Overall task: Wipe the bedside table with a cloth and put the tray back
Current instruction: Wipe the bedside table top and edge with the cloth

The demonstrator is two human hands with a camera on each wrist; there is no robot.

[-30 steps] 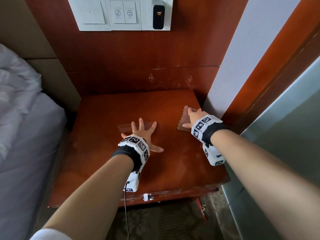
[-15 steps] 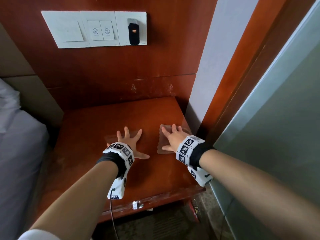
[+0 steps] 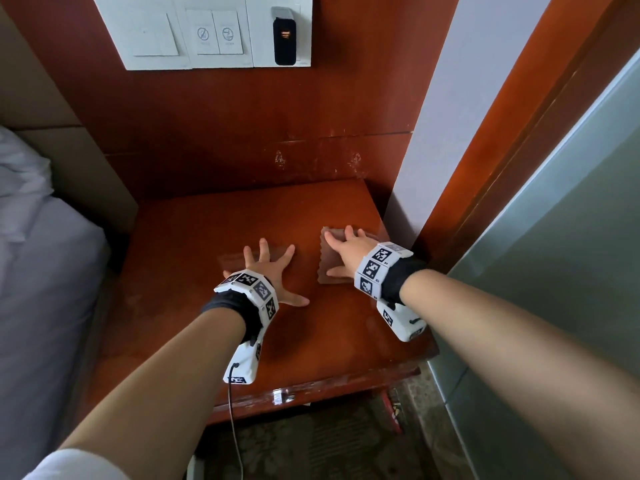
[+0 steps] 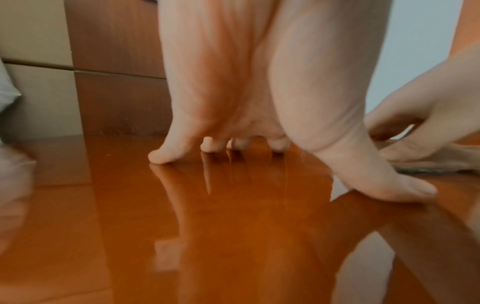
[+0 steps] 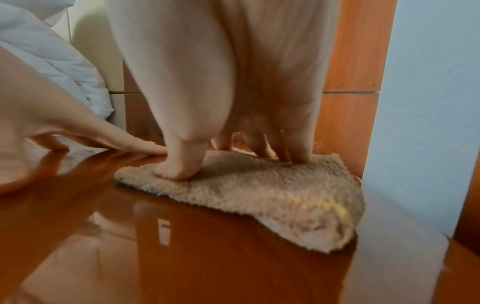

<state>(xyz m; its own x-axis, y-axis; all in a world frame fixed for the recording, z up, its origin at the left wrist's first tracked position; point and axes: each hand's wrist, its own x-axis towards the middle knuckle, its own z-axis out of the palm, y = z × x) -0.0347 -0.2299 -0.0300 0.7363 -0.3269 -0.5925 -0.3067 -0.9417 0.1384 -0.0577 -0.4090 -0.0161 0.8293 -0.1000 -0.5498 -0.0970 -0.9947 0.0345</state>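
Observation:
The bedside table (image 3: 214, 237) has a glossy red-brown wooden top. A beige-brown fluffy cloth (image 3: 329, 271) lies flat near its right edge, by the wall. My right hand (image 3: 346, 247) presses down on the cloth (image 5: 259, 195) with straight fingers (image 5: 179, 168), as the right wrist view shows. My left hand (image 3: 268, 268) lies spread on the bare wood just left of the cloth, and its fingertips (image 4: 161, 158) touch the surface. It holds nothing. No tray is in view.
A bed with white linen (image 3: 38, 271) stands to the left of the table. A white switch panel (image 3: 207, 32) is on the wood wall behind. A white pillar (image 3: 450, 116) and a frosted glass panel (image 3: 554, 254) close in the right side. Patterned carpet (image 3: 329, 445) lies below.
My right hand slid the cloth from the table's right edge a little towards me and the left hand, then slightly back. The left hand stayed planted. The head view shifted.

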